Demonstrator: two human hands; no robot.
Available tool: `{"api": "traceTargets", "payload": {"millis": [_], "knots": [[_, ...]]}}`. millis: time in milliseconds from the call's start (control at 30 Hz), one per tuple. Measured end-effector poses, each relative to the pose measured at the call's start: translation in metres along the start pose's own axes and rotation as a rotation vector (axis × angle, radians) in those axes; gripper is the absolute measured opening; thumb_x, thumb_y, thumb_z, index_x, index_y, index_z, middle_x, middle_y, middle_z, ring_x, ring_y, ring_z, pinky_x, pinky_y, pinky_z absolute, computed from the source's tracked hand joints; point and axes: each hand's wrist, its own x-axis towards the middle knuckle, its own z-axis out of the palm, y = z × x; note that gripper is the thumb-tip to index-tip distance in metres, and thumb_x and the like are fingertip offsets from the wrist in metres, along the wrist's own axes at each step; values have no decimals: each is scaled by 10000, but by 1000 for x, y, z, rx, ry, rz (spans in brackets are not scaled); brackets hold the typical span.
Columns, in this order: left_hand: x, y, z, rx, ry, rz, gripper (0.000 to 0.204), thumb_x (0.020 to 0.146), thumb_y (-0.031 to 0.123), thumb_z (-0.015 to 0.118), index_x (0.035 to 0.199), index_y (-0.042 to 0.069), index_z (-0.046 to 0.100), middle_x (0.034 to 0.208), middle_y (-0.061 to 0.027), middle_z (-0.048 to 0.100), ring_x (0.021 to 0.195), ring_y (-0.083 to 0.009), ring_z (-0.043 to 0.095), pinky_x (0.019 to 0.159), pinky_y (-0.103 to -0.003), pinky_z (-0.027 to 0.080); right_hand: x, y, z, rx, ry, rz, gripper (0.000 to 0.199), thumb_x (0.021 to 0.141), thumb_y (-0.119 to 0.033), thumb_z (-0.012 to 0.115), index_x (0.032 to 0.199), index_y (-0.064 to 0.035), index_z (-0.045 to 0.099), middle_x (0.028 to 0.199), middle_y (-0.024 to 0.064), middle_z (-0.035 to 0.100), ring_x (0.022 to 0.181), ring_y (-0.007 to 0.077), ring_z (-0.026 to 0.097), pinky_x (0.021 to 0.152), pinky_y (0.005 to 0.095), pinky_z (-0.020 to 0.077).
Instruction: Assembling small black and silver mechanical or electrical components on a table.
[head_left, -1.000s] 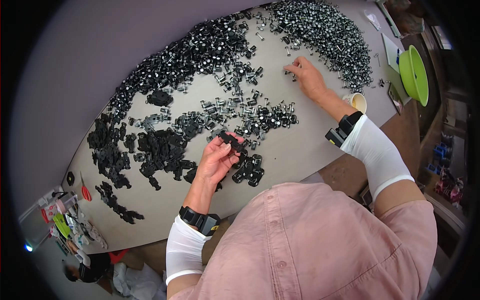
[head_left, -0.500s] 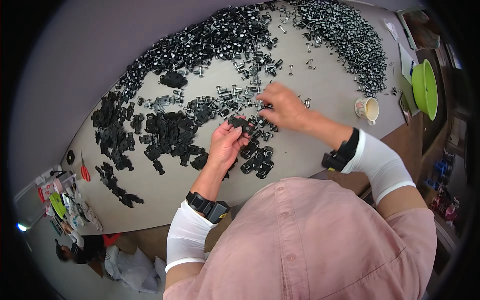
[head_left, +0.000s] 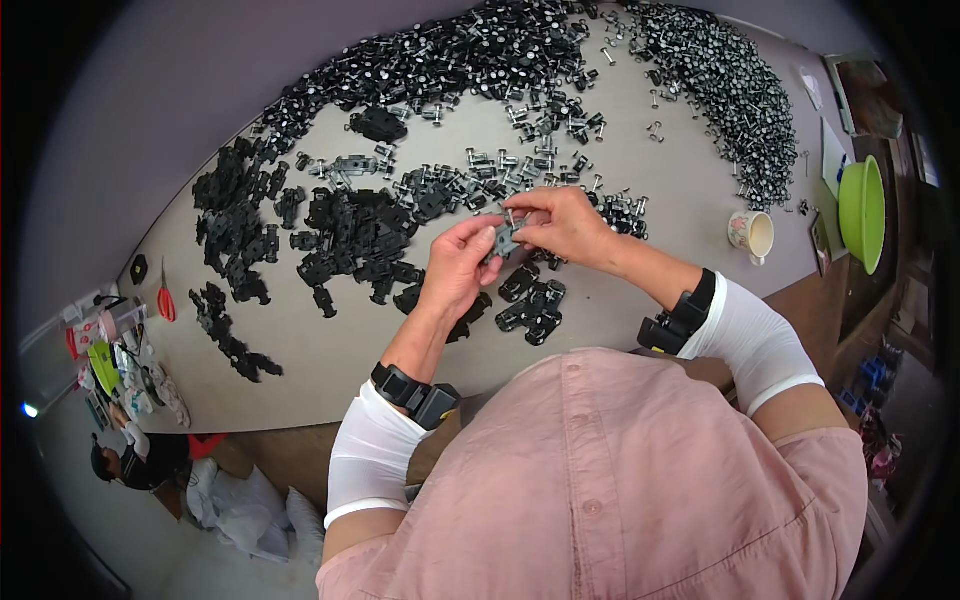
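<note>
My left hand (head_left: 460,265) pinches a small grey-black plastic toy-car base (head_left: 503,243) between thumb and fingers. Against its upper end my right hand (head_left: 567,228) closes thumb and forefinger on a tiny metal axle with wheels (head_left: 511,216); whether the axle is seated cannot be made out. Loose wheel axles (head_left: 480,175) lie just beyond my hands. To the left is a heap of black toy-car bases (head_left: 355,240). A few bases with wheels (head_left: 535,312) sit on the near side, below my right wrist.
Large piles of dark wheel pieces (head_left: 440,60) and silvery wheel axles (head_left: 725,90) cover the table's far side. At right stand a cup (head_left: 751,235) and a green basin (head_left: 861,215). Red-handled scissors (head_left: 165,302) lie at left. Another person (head_left: 140,455) is at lower left.
My right hand has come from above the loose axles to the toy-car base in my left hand, bringing an axle. The base is now turned with a greyer face showing. The view has shifted slightly.
</note>
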Motion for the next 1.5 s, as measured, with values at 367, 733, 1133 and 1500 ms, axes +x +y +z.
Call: {"api": "traceTargets", "payload": {"millis": [367, 733, 1133, 1500], "knots": [[7, -3, 14, -353, 182, 237, 134, 924, 71, 474, 1033, 10, 523, 998, -105, 612, 867, -176, 586, 766, -268, 470, 3, -3, 30, 355, 208, 103, 327, 744, -54, 710, 1006, 81, 569, 861, 103, 637, 702, 121, 648, 624, 228, 536], [-1, -2, -3, 305, 254, 133, 155, 924, 82, 532, 1000, -35, 602, 786, -59, 612, 562, -106, 551, 477, -221, 434, 7, 5, 2, -431, -17, -485, 384, 700, 38, 679, 1074, -39, 642, 945, 117, 586, 765, 246, 609, 650, 307, 513], [0, 9, -11, 64, 86, -116, 134, 847, 30, 626, 934, -71, 615, 784, -82, 608, 598, -93, 509, 445, -190, 334, 4, 11, 2, -506, -93, -471, 384, 697, 85, 638, 1074, 14, 629, 911, 151, 606, 791, 291, 622, 661, 332, 525], [-1, 11, -6, 131, 10, -151, 138, 870, 43, 606, 923, -84, 608, 738, -110, 600, 519, -75, 453, 411, -177, 296, -5, 7, 5, -464, -90, -449, 408, 674, 89, 678, 1072, 3, 640, 950, 130, 592, 804, 260, 611, 676, 316, 516]]}}
